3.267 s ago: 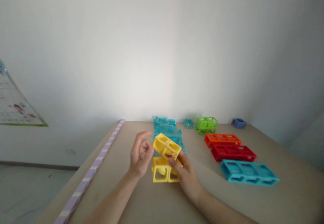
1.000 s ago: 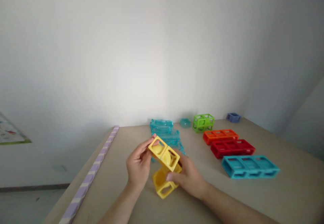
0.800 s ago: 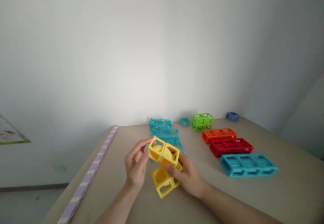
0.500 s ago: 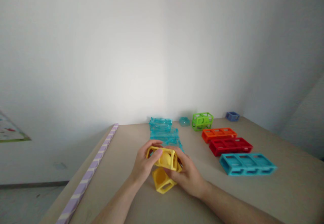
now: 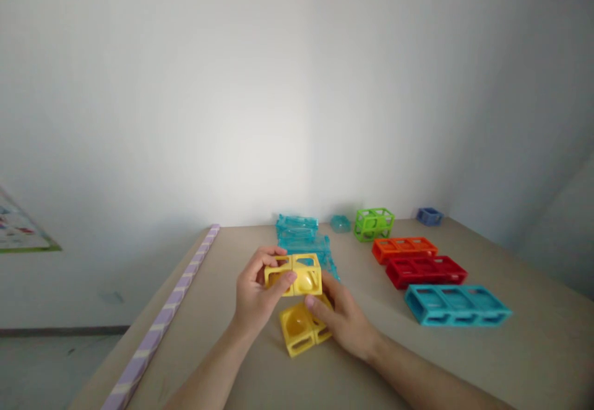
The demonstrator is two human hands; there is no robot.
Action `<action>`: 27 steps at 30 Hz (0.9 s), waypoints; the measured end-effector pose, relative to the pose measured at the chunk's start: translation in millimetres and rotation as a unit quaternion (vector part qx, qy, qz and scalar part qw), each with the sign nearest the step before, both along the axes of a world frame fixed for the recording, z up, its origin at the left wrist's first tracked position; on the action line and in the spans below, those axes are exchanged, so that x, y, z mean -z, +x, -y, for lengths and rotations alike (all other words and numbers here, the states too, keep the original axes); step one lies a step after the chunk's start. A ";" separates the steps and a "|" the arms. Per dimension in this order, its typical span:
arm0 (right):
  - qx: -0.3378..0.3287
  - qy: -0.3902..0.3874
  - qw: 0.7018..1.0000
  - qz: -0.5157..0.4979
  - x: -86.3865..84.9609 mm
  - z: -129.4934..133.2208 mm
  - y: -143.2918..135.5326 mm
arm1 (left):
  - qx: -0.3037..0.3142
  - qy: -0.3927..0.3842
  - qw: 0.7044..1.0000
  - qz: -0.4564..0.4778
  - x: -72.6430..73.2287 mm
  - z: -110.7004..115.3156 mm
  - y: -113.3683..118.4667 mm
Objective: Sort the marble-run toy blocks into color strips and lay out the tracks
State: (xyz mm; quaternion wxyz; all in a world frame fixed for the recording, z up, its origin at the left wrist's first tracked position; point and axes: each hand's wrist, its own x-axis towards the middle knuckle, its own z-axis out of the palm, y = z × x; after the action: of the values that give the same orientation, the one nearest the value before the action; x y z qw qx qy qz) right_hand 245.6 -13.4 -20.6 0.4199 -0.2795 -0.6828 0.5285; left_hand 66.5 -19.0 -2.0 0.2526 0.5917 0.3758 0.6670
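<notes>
My left hand (image 5: 257, 286) is closed around a yellow open-frame block (image 5: 306, 276) made of two joined cubes, its thumb across the front. Just below is a second yellow block (image 5: 297, 329), also of joined cubes and tilted. My right hand (image 5: 346, 314) is closed at the right end of this lower block, thumb over its upper edge. The right fingers are partly hidden behind the yellow pieces. Whether the two yellow blocks touch, I cannot tell.
To the right lie a turquoise frame block (image 5: 459, 305), a red one (image 5: 426, 272) and an orange one (image 5: 404, 249). Farther back stand a green block (image 5: 374, 224), a blue piece (image 5: 429, 216) and clear teal pieces (image 5: 304, 244). A purple striped strip (image 5: 174, 298) edges the table's left.
The upper yellow block has turned to face me more squarely and moved slightly up. My right hand has come off its right end and is at the lower block, which shows more of itself.
</notes>
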 end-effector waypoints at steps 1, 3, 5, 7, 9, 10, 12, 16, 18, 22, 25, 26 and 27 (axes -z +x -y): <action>-0.004 -0.010 1.000 -0.003 0.0 0.4 -0.4 | 0.003 -0.001 1.000 -0.006 0.2 0.4 0.4; -0.008 -0.017 1.000 -0.015 -0.7 0.5 -1.1 | 0.013 0.003 1.000 -0.023 0.2 1.4 1.0; 0.008 -0.005 1.000 -0.029 -2.5 0.2 -1.1 | 0.026 0.015 0.998 -0.051 -0.2 2.4 1.3; 0.036 0.014 0.999 -0.033 -4.7 -0.2 -0.3 | 0.037 0.027 0.995 -0.094 -0.8 3.2 1.4; 0.055 0.027 0.998 -0.025 -6.3 -0.4 1.3 | 0.043 0.029 0.990 -0.132 -1.6 3.7 1.5; 0.059 0.031 0.998 -0.018 -6.7 -0.4 2.2 | 0.047 0.027 0.988 -0.145 -1.9 3.9 1.5; 0.063 0.038 0.997 -0.010 -6.9 -0.4 4.1 | 0.050 0.023 0.986 -0.156 -2.7 4.1 1.8; 0.064 0.060 0.996 0.008 -8.3 0.0 6.7 | 0.044 0.029 0.988 -0.148 -4.4 5.1 3.2; 0.071 0.082 0.994 0.024 -9.8 0.0 7.5 | 0.043 0.033 0.989 -0.138 -5.3 5.9 4.2; 0.092 0.123 0.986 0.060 -11.3 -0.6 9.0 | 0.052 0.035 0.991 -0.117 -4.9 7.1 5.9; 0.090 0.133 0.984 0.077 -11.3 -0.9 11.6 | 0.060 -0.007 0.996 -0.060 -2.6 6.2 6.3; 0.087 0.142 0.982 0.084 -11.5 -0.7 12.9 | 0.058 -0.029 0.998 -0.022 -2.1 5.4 6.3; 0.081 0.154 0.980 0.096 -11.9 -0.2 14.2 | 0.055 -0.050 0.997 0.025 -2.0 4.6 6.3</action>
State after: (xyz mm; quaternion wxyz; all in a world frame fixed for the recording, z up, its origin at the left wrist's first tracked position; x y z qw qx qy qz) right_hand 259.8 -13.2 -8.8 0.4316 -0.3154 -0.7686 0.3515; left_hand 72.8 -23.7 0.0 0.3275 0.5811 0.3690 0.6472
